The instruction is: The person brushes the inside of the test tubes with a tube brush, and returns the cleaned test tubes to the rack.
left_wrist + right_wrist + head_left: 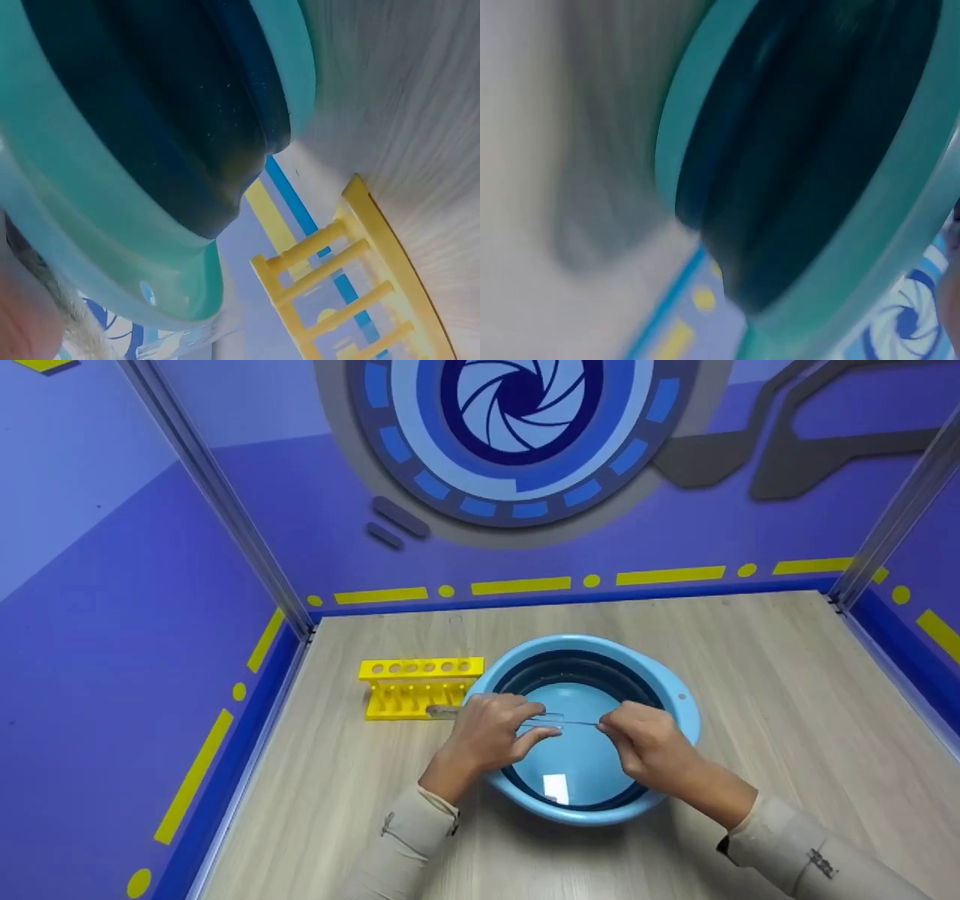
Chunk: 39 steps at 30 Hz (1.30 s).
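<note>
Over the blue basin (684, 735), my left hand (487, 731) holds a clear glass test tube (553, 717) lying roughly level, its mouth toward the right. From that mouth runs the thin wire of a test tube brush (581, 724), which my right hand (652, 741) pinches by its end. Grey bristles (442, 711) show past the left side of my left hand, apparently inside the tube. In the left wrist view, bristles (79, 322) appear beside a blurred bit of the hand (26, 315). The right wrist view catches only the edge of the right hand (950, 300).
A yellow test tube rack (421, 669) stands left of the basin, with a clear test tube (457, 634) upright at its right end. Water with a bright reflection (556, 787) appears in the basin. Printed panels (525, 555) enclose the wooden table (795, 697).
</note>
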Tool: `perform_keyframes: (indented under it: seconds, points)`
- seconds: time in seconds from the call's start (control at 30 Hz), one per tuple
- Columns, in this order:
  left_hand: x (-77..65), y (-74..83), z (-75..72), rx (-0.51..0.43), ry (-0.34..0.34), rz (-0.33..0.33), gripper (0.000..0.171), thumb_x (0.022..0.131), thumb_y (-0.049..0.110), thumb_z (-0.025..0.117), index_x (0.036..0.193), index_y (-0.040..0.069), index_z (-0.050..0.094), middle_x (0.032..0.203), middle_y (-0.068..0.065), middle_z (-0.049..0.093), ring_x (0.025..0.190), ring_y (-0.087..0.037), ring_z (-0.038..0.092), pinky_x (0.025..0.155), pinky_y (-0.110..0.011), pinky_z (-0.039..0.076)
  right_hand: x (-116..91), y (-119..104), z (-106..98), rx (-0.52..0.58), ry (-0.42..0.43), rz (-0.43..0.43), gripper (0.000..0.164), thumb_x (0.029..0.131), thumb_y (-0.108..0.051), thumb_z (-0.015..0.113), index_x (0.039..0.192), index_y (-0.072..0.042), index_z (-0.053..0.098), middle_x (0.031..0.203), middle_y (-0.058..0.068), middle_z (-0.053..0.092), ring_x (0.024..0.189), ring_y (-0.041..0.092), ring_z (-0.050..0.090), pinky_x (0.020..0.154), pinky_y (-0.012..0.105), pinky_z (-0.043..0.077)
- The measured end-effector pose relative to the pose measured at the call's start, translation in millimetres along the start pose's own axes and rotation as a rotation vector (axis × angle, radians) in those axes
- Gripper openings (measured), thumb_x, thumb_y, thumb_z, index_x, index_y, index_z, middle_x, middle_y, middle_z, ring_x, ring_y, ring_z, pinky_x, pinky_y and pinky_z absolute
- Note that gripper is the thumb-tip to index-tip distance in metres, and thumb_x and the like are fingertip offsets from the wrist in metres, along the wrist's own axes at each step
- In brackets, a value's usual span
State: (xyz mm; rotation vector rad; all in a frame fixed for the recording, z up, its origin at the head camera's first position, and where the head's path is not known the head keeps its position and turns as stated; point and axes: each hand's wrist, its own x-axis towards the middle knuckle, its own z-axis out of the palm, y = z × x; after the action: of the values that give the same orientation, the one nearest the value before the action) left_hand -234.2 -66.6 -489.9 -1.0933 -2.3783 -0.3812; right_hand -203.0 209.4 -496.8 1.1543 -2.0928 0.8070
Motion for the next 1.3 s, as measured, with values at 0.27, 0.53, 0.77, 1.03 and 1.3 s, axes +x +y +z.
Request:
perform_keyframes:
  seconds: [0.27,0.53,0.77,1.03,1.3]
  points:
    - [-0.3,0.4,6.6,0.159,0.103,0.022,0.036,0.097,0.056,0.072,0.118,0.029,0.081,0.084,0.008,0.069,0.079,-0.011,0.062,0.072,-0.024,0.046,7.9,-15.7,-8.7,0.889,-0.215,1.034,0.029,0.111,-0.017,0.056,0.087,-0.004,0.065,0.065,-0.004,0.054,0.052,0.007,0.042,0.05,0.019,0.034]
    - [-3.0,-0.1,4.6,0.122,0.041,-0.008,0.046,0.101,0.063,0.062,0.126,0.028,0.08,0.078,0.008,0.068,0.072,-0.009,0.064,0.068,-0.018,0.052,2.1,-15.6,0.1,0.307,-0.248,0.55,0.017,0.106,-0.008,0.064,0.089,-0.011,0.069,0.07,-0.004,0.063,0.061,0.006,0.057,0.058,0.021,0.053]
    - [-2.2,-2.8,-5.3,-0.076,-0.101,-0.053,0.049,0.102,0.062,0.062,0.124,0.023,0.081,0.088,0.005,0.083,0.069,-0.008,0.072,0.068,-0.015,0.056,-1.3,-0.6,2.0,-0.441,-0.087,-0.29,0.034,0.112,-0.009,0.043,0.092,-0.006,0.07,0.076,0.003,0.068,0.065,0.014,0.061,0.061,0.023,0.058]
    - [3.2,-13.1,-17.3,-0.202,-0.158,-0.095,0.044,0.101,0.059,0.067,0.111,0.02,0.084,0.094,0.005,0.084,0.072,-0.008,0.073,0.072,-0.017,0.058,8.8,6.5,-3.6,-0.489,-0.05,-0.426,0.035,0.103,0.001,0.04,0.092,-0.005,0.072,0.077,0.004,0.067,0.064,0.014,0.057,0.057,0.022,0.055]
    - [2.9,-20.5,-20.0,-0.174,-0.193,-0.097,0.053,0.103,0.068,0.056,0.113,0.023,0.083,0.094,0.006,0.083,0.064,-0.005,0.061,0.061,-0.013,0.046,5.4,13.6,-5.3,-0.434,-0.007,-0.423,0.032,0.103,-0.001,0.043,0.09,-0.004,0.073,0.073,0.004,0.064,0.058,0.014,0.053,0.052,0.022,0.05]
